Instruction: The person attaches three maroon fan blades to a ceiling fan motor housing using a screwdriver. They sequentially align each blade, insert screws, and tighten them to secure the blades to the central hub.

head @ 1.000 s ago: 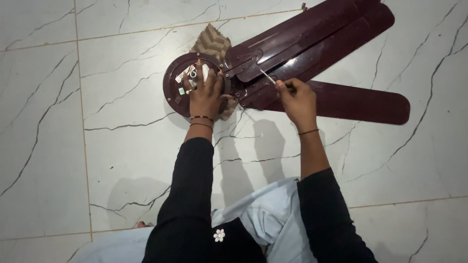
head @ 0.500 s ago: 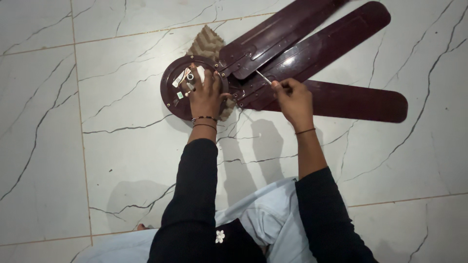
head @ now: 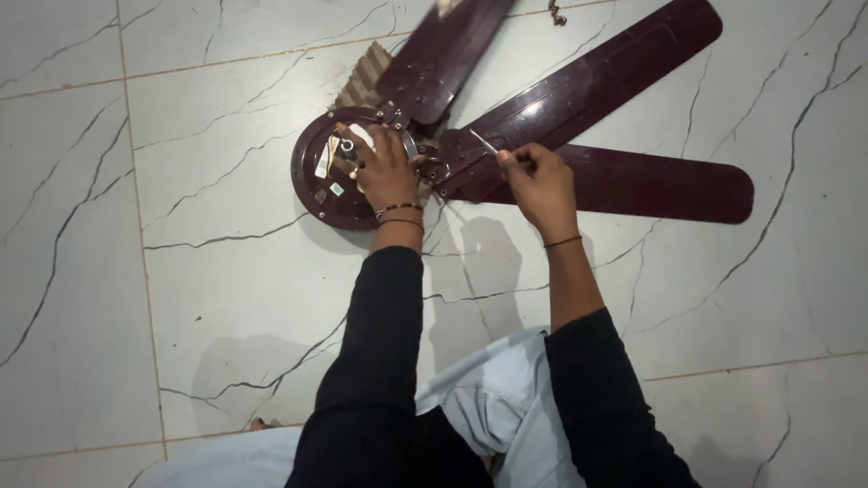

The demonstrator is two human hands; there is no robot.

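- While the ceiling fan lies flat on the white marble floor (head: 208, 298), its round maroon motor housing (head: 312, 185) faces up, glossy and metallic.
- Left hand (head: 387, 172) presses palm-down on the housing, fingers spread over its hub; it clamps nothing.
- Right hand (head: 538, 176) pinches closed on a thin metal screwdriver (head: 482, 142), its tip near a blade bracket.
- Three long, smooth maroon blades (head: 651, 185) fan out to the right, rounded at their ends.
- Ridged brown cardboard piece (head: 366, 77) lies just behind the housing.
- Dark veins cross the polished tiles.
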